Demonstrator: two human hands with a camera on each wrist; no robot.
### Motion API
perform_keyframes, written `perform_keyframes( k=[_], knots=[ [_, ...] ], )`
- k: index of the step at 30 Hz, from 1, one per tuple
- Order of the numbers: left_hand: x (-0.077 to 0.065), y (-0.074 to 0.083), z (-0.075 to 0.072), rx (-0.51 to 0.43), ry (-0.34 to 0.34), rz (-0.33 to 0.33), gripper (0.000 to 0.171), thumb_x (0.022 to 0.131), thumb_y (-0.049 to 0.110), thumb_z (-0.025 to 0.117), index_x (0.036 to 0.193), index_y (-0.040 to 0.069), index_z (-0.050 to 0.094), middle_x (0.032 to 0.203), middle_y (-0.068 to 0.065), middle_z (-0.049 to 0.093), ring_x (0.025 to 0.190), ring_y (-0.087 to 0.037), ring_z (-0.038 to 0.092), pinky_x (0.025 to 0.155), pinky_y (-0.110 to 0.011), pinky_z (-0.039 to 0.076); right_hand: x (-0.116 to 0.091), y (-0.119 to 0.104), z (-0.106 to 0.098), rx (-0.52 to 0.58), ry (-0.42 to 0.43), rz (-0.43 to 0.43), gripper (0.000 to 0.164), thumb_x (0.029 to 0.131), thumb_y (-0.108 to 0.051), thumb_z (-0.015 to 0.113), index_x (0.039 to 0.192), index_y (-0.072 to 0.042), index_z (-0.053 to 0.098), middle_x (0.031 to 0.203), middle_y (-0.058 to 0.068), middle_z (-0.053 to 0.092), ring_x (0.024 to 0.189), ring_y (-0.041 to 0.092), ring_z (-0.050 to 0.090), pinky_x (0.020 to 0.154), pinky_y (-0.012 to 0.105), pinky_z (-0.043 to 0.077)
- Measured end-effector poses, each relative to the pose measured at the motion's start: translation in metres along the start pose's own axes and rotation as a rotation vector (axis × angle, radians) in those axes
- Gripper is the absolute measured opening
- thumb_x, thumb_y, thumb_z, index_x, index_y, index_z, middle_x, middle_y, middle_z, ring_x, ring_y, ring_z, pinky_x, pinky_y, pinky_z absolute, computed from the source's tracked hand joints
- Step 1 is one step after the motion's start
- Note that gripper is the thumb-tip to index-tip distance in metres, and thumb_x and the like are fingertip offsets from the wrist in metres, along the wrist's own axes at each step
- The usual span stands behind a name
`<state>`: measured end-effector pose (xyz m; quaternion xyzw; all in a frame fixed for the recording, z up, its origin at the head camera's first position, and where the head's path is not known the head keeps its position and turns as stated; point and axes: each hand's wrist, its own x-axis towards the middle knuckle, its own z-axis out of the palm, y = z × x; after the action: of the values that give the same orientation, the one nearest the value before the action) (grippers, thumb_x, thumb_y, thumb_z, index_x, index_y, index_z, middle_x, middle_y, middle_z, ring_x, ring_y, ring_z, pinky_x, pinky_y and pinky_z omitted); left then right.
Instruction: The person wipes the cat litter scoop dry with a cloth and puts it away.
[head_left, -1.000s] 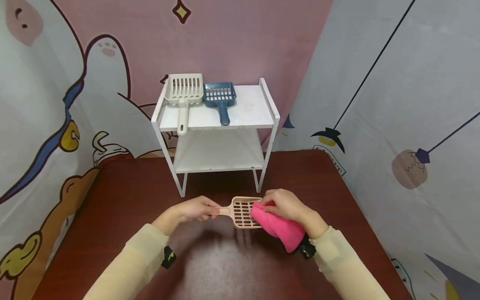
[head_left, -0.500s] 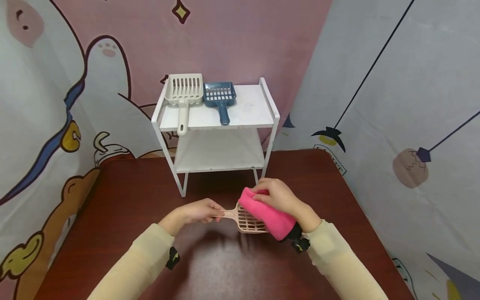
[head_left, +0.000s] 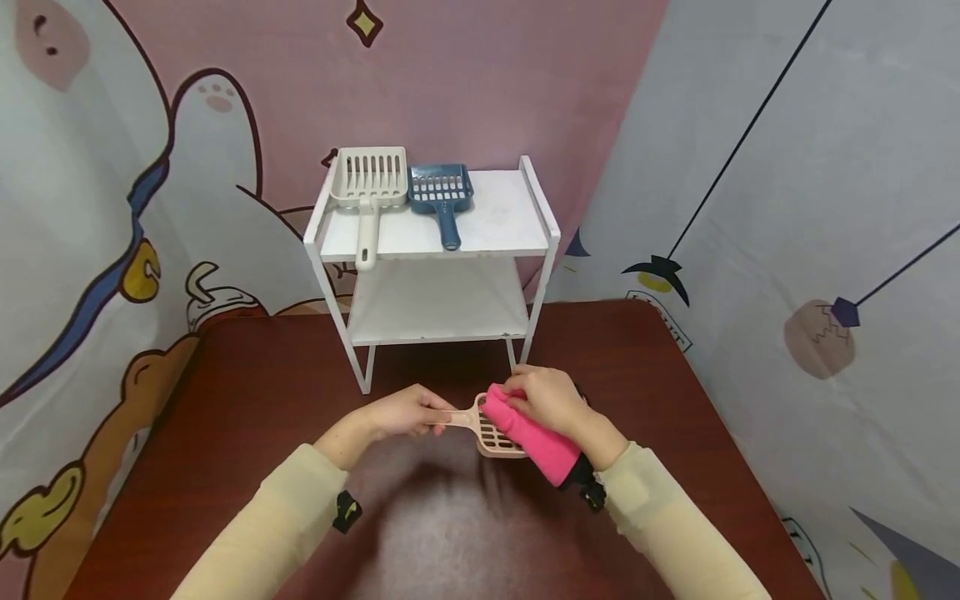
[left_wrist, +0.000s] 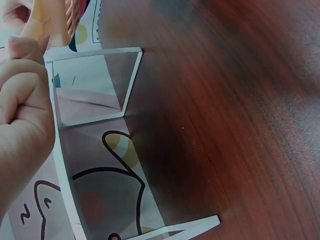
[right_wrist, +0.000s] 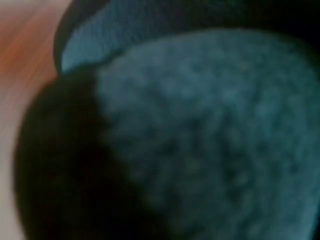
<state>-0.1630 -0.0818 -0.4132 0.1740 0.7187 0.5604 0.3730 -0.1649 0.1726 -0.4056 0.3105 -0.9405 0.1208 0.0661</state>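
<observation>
My left hand [head_left: 408, 415] grips the handle of a peach-coloured slotted litter scoop [head_left: 501, 452], held level over the table with its head to the right. In the left wrist view the curled fingers of the left hand [left_wrist: 25, 95] show below the scoop [left_wrist: 56, 25]. My right hand [head_left: 551, 400] pinches a bright pink cloth [head_left: 536, 442], which lies across the scoop's slotted head and covers its right part. Dark, blurred fabric [right_wrist: 210, 135] fills most of the right wrist view and hides the fingers there.
A white two-tier shelf [head_left: 438, 325] stands behind the hands on the dark red-brown table [head_left: 247, 400]. On its top lie a cream litter scoop [head_left: 367, 204] and a smaller blue one [head_left: 444, 212]. A printed cloth backdrop [head_left: 495, 75] surrounds the table.
The right hand and pink cloth have moved left across the scoop's head, first away from me, then slightly back. The left hand and scoop have shifted slightly right; the scoop's tilt has varied.
</observation>
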Motion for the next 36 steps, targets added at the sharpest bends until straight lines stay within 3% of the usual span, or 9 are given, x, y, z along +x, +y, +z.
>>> perform_keyframes(
  k=[8,12,17,21,25,29,32,36],
  knots=[
    [-0.007,-0.001,-0.004,0.011,0.023,-0.007,0.028,0.094,0.003,0.049,0.115,-0.012,0.059,0.062,0.003,0.052,0.044,-0.002,0.026,0.045,-0.017,0.022,-0.008,0.010,-0.008,-0.047,-0.005,0.029,0.012,0.079,-0.015,0.074,0.090,-0.018,0.075,0.085,-0.003,0.064,0.077,0.013,0.064,0.064,0.032,0.051],
    [-0.011,-0.003,-0.008,0.004,0.010,-0.005,0.029,0.094,0.006,0.049,0.116,-0.012,0.058,0.064,0.004,0.052,0.044,-0.002,0.024,0.044,-0.017,0.021,-0.015,0.021,-0.015,-0.078,0.035,0.048,0.012,0.077,-0.015,0.075,0.089,-0.015,0.075,0.081,-0.001,0.062,0.072,0.014,0.063,0.060,0.032,0.051],
    [-0.015,-0.007,-0.014,-0.001,0.024,-0.009,0.029,0.098,0.014,0.044,0.105,-0.008,0.060,0.064,0.005,0.052,0.046,-0.004,0.023,0.045,-0.018,0.021,-0.026,0.042,-0.022,-0.101,0.057,0.123,0.014,0.077,-0.016,0.076,0.090,-0.012,0.074,0.079,0.001,0.061,0.070,0.017,0.062,0.061,0.035,0.051],
    [-0.014,-0.010,-0.013,0.084,0.080,-0.004,0.035,0.101,0.022,0.039,0.099,-0.005,0.062,0.067,0.005,0.059,0.047,-0.005,0.028,0.046,-0.018,0.024,-0.032,0.053,-0.026,0.005,0.053,0.218,0.020,0.078,-0.015,0.075,0.096,-0.006,0.073,0.083,0.006,0.063,0.076,0.022,0.062,0.068,0.039,0.052],
    [-0.010,-0.012,-0.011,0.154,0.155,-0.003,0.035,0.099,0.023,0.045,0.114,-0.002,0.064,0.077,-0.002,0.069,0.051,-0.005,0.039,0.048,-0.018,0.031,-0.030,0.053,-0.029,0.134,0.094,0.260,0.021,0.079,-0.015,0.074,0.097,-0.005,0.072,0.087,0.007,0.065,0.080,0.024,0.062,0.073,0.042,0.051],
    [-0.008,-0.013,-0.010,0.113,0.198,-0.010,0.036,0.096,0.022,0.053,0.123,0.000,0.060,0.088,-0.008,0.072,0.054,-0.006,0.043,0.051,-0.021,0.037,-0.024,0.045,-0.029,0.176,0.097,0.242,0.020,0.080,-0.017,0.073,0.097,-0.007,0.073,0.087,0.005,0.065,0.078,0.020,0.060,0.072,0.039,0.050],
    [-0.006,-0.016,-0.011,0.079,0.221,-0.007,0.038,0.094,0.022,0.055,0.124,-0.001,0.059,0.084,-0.002,0.069,0.055,-0.007,0.041,0.052,-0.022,0.037,-0.022,0.039,-0.029,0.196,0.105,0.220,0.019,0.079,-0.016,0.074,0.096,-0.007,0.073,0.087,0.005,0.064,0.077,0.019,0.059,0.070,0.037,0.050],
    [-0.006,-0.021,-0.012,0.060,0.248,0.000,0.037,0.098,0.020,0.047,0.122,-0.006,0.057,0.078,0.005,0.062,0.057,-0.007,0.039,0.053,-0.020,0.036,-0.020,0.034,-0.029,0.222,0.126,0.205,0.019,0.079,-0.016,0.074,0.096,-0.007,0.073,0.087,0.004,0.065,0.078,0.019,0.060,0.071,0.036,0.050]
  ],
)
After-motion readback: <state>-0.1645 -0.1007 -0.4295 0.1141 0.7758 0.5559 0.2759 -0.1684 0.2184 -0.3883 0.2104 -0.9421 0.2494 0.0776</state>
